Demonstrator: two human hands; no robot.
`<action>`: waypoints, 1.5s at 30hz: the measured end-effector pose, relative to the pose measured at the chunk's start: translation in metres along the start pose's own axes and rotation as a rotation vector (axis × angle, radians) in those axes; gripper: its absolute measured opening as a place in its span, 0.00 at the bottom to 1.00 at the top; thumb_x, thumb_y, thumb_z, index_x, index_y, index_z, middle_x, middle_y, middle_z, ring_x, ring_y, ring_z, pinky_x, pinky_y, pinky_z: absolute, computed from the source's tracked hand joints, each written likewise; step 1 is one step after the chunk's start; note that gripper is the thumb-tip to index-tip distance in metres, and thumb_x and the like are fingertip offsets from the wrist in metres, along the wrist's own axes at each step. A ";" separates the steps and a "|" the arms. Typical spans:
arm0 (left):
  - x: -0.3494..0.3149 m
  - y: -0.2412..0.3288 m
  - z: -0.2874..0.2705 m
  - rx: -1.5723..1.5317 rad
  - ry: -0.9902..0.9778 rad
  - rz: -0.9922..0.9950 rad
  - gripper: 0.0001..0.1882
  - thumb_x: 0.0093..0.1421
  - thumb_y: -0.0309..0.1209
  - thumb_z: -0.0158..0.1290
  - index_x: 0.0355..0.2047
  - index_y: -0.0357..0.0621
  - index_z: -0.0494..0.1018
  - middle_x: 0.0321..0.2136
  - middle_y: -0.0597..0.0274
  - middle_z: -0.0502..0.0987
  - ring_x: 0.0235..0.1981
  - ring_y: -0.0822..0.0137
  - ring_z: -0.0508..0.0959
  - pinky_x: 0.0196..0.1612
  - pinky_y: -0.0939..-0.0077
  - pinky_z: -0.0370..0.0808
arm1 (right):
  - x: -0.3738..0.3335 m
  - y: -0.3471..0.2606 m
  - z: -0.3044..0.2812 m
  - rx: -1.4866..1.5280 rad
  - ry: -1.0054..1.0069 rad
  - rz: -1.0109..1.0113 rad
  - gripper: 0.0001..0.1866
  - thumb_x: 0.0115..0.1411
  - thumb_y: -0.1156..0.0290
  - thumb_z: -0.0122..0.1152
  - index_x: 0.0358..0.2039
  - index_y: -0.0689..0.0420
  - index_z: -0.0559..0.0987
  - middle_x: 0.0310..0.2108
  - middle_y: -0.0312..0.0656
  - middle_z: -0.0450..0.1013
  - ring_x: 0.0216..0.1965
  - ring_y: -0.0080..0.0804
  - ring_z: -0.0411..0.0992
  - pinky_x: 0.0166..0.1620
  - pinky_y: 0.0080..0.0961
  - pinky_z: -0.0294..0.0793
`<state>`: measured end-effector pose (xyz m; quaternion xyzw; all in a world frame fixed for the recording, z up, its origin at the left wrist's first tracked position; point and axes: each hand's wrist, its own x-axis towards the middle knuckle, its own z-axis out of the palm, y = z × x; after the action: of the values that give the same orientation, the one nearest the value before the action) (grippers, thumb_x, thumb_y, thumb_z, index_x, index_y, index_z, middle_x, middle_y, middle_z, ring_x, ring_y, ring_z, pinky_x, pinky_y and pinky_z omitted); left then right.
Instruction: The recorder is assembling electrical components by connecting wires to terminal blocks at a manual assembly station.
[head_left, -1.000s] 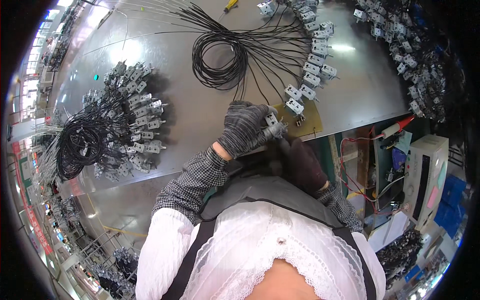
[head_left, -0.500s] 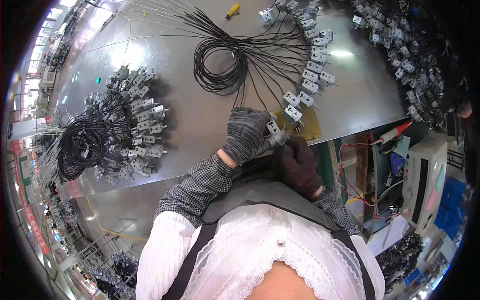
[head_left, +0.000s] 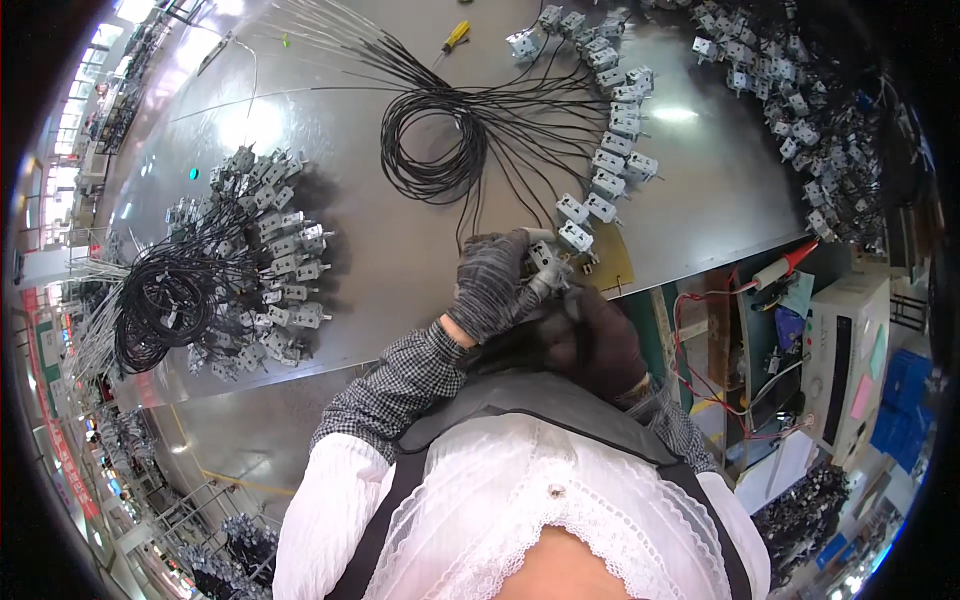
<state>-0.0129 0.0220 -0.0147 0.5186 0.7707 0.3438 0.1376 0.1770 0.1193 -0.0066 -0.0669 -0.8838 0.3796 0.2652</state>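
My left hand (head_left: 492,282), in a grey striped glove, is closed on a small silver metal box (head_left: 543,256) at the table's front edge. Its fingers and thumb pinch the box from the left. Close beside it on the right is my right hand (head_left: 598,340), in a dark maroon glove; motion smears its fingers, and whether they hold anything is hidden. A yellowish board (head_left: 618,262) lies under the work spot. Just beyond, a curved row of similar metal boxes (head_left: 607,160) trails thin black cables into a round coil (head_left: 432,145).
A second coiled bundle of metal boxes (head_left: 285,250) lies on the left of the metal table (head_left: 380,300). More boxes (head_left: 790,110) are heaped at the far right. A yellow-handled screwdriver (head_left: 456,37) lies at the back. Right of the table stand a beige device (head_left: 845,350) and a red-tipped probe (head_left: 785,268).
My left hand stays on the metal box, slightly lower in the picture. My right hand has shifted left and up toward the box and is more blurred. The view has tilted slightly.
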 end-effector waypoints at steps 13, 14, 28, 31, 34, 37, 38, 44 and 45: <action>-0.013 -0.015 -0.021 0.539 -0.323 0.027 0.27 0.53 0.45 0.68 0.50 0.46 0.79 0.39 0.54 0.81 0.44 0.49 0.81 0.48 0.54 0.77 | -0.001 0.008 -0.001 0.853 -0.055 0.604 0.20 0.74 0.53 0.55 0.53 0.57 0.76 0.49 0.41 0.77 0.47 0.32 0.76 0.48 0.31 0.78; -0.009 -0.008 -0.023 0.448 -0.258 0.041 0.23 0.56 0.39 0.67 0.50 0.43 0.78 0.39 0.55 0.81 0.43 0.53 0.81 0.47 0.56 0.78 | -0.008 0.027 0.006 0.241 -0.099 0.094 0.20 0.75 0.55 0.54 0.55 0.59 0.76 0.52 0.43 0.78 0.50 0.34 0.77 0.52 0.33 0.79; 0.009 -0.014 -0.007 -0.925 -0.299 -0.416 0.23 0.71 0.32 0.60 0.61 0.35 0.69 0.47 0.60 0.79 0.48 0.71 0.80 0.54 0.72 0.79 | 0.010 0.008 -0.014 0.425 0.034 0.762 0.13 0.74 0.68 0.57 0.54 0.60 0.80 0.39 0.39 0.80 0.40 0.24 0.77 0.45 0.24 0.77; 0.008 -0.023 -0.004 -0.948 -0.327 -0.411 0.22 0.71 0.33 0.61 0.59 0.35 0.71 0.47 0.58 0.81 0.48 0.70 0.82 0.55 0.73 0.79 | 0.002 0.010 -0.019 0.446 0.026 0.753 0.13 0.71 0.71 0.61 0.53 0.61 0.80 0.38 0.38 0.80 0.39 0.21 0.76 0.44 0.22 0.76; 0.005 -0.025 0.000 -0.801 -0.318 -0.422 0.22 0.70 0.34 0.62 0.58 0.35 0.72 0.45 0.60 0.82 0.47 0.71 0.82 0.53 0.74 0.80 | 0.004 0.008 -0.017 0.401 0.006 0.698 0.13 0.68 0.72 0.65 0.52 0.61 0.81 0.38 0.39 0.80 0.39 0.22 0.76 0.43 0.23 0.77; 0.010 -0.016 -0.006 -0.656 -0.330 -0.394 0.21 0.69 0.36 0.63 0.56 0.36 0.74 0.43 0.61 0.83 0.45 0.71 0.82 0.51 0.74 0.80 | 0.011 -0.001 -0.010 0.303 0.042 0.599 0.13 0.64 0.74 0.68 0.48 0.60 0.81 0.38 0.43 0.80 0.38 0.30 0.78 0.43 0.28 0.78; 0.012 -0.011 -0.012 -0.727 -0.308 -0.420 0.20 0.69 0.35 0.63 0.55 0.36 0.74 0.42 0.61 0.83 0.44 0.72 0.82 0.50 0.74 0.81 | 0.012 -0.003 -0.008 0.238 0.087 0.513 0.12 0.62 0.74 0.70 0.46 0.59 0.82 0.37 0.45 0.80 0.37 0.36 0.79 0.42 0.31 0.78; 0.009 -0.017 -0.011 -0.554 -0.314 -0.381 0.20 0.70 0.34 0.62 0.55 0.34 0.75 0.43 0.59 0.83 0.43 0.73 0.82 0.50 0.74 0.81 | 0.005 -0.001 0.014 -0.073 0.060 0.163 0.10 0.59 0.76 0.70 0.40 0.58 0.79 0.34 0.49 0.76 0.37 0.53 0.76 0.41 0.44 0.77; 0.007 -0.018 -0.010 -0.566 -0.301 -0.361 0.19 0.70 0.33 0.62 0.56 0.33 0.75 0.43 0.58 0.83 0.44 0.73 0.82 0.50 0.74 0.81 | 0.004 -0.004 0.014 -0.071 0.058 0.165 0.10 0.59 0.76 0.70 0.40 0.58 0.79 0.34 0.49 0.76 0.37 0.53 0.76 0.41 0.44 0.77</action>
<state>-0.0343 0.0205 -0.0189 0.3605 0.6952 0.4334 0.4459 0.1665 0.1090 -0.0096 -0.1598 -0.8802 0.3663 0.2559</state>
